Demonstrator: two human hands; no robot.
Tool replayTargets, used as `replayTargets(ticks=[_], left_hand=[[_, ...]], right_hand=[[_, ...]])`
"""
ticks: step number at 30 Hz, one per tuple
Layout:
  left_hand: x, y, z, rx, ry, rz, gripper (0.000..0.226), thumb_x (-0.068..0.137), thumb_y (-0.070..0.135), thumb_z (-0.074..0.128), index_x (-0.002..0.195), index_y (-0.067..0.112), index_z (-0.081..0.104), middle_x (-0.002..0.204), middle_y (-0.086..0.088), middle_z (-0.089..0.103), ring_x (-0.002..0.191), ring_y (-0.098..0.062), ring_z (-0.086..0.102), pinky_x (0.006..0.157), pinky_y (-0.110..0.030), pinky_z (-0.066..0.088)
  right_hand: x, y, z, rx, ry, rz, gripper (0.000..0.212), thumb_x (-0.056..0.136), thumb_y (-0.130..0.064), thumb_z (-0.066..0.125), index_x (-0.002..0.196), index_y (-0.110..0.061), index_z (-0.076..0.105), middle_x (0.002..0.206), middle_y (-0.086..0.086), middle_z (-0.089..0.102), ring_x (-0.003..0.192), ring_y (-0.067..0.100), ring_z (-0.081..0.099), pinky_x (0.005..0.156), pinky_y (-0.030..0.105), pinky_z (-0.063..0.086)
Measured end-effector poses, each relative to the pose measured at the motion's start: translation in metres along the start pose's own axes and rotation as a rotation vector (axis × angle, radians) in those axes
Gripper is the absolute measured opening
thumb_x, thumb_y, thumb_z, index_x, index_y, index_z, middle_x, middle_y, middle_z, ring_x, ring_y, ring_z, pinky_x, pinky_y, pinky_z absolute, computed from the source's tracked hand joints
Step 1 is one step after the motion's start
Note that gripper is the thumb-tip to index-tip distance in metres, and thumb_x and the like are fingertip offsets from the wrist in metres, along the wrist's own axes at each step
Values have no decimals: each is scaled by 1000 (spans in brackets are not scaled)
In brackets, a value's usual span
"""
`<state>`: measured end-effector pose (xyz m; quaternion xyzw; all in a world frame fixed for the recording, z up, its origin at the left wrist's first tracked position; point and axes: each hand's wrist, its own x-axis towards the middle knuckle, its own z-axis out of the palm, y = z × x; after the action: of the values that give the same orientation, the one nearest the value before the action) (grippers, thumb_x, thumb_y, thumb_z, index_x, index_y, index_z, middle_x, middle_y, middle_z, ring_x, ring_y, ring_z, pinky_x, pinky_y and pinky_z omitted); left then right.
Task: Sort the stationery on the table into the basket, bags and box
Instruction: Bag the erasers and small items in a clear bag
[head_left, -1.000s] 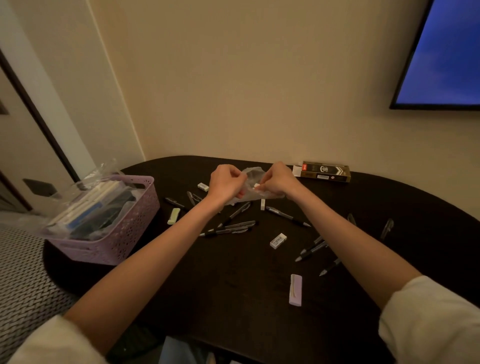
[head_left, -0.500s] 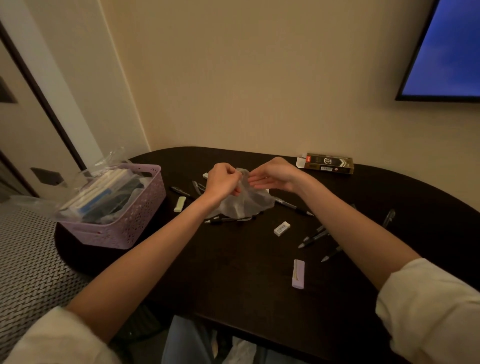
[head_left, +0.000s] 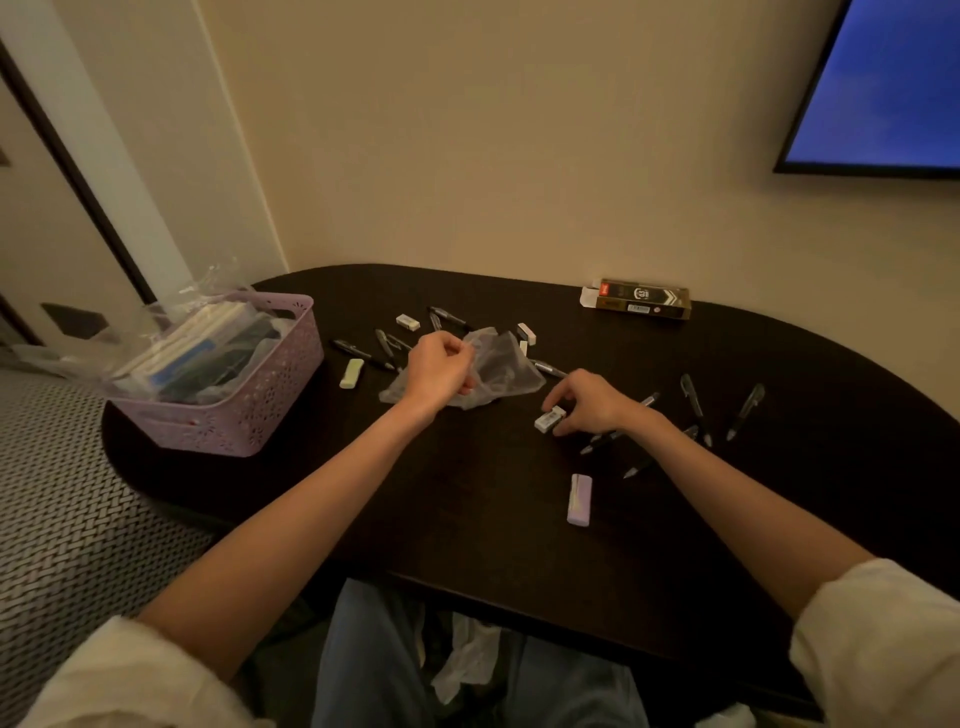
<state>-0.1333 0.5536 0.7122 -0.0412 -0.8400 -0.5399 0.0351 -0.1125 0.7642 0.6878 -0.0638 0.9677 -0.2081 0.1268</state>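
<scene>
My left hand (head_left: 439, 371) grips the edge of a clear plastic bag (head_left: 498, 371) lying at the table's middle. My right hand (head_left: 589, 402) pinches a small white eraser (head_left: 549, 419) that lies on the dark table (head_left: 467, 509). A purple eraser (head_left: 579, 500) lies nearer me, a pale green one (head_left: 351, 373) to the left, and two more white erasers (head_left: 408, 321) (head_left: 526, 333) sit further back. Several black pens lie scattered to the right (head_left: 693, 402) and behind the bag (head_left: 387, 347). The lilac basket (head_left: 260, 410) stands at the left edge.
A black and gold pen box (head_left: 644, 299) lies open at the back by the wall. The basket holds bagged stationery, with clear plastic (head_left: 171, 317) sticking out of it. A screen (head_left: 883, 88) hangs on the wall at upper right. My lap shows below the table's front edge.
My right hand has let go of the bag and dropped down right onto the white eraser. My left hand still holds the bag, which has sunk lower onto the table.
</scene>
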Motion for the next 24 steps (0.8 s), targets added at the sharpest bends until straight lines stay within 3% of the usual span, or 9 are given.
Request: replayTargets(ticks=[7,14,18,24], left_hand=[[-4,-2,-5,-6,17,-8,13,96,16,55,102,6,63,74,-6,66,63,-13,66,63,-26,58],[-2,0,-4,13,-12,-22,12,96,18,57,104,10,61,83,-9,68,72,-17,69,70,-31,60],[-2,1,-2,32,-29,-13,9,95,18,58,102,13,61,82,-6,68,72,-17,69,69,-31,60],[3,2,-2,50,-30,8,11,95,19,58,102,12,62,83,-6,67,69,-15,69,65,-27,59]], right_hand=[[-12,-1,0,-42,96,-130,22,81,-19,73,103,-19,68,113,-2,62,106,13,57,90,28,48],[-55,-4,-14,-35,-313,-304,22,78,-16,75,97,-26,68,103,-14,61,99,2,58,83,19,49],[-57,-5,-9,-123,-365,-320,22,80,-17,73,99,-27,69,108,-13,56,107,6,52,91,25,45],[-53,-6,-3,-205,-432,-276,29,78,-11,73,102,-25,65,114,-11,51,110,5,44,87,19,36]])
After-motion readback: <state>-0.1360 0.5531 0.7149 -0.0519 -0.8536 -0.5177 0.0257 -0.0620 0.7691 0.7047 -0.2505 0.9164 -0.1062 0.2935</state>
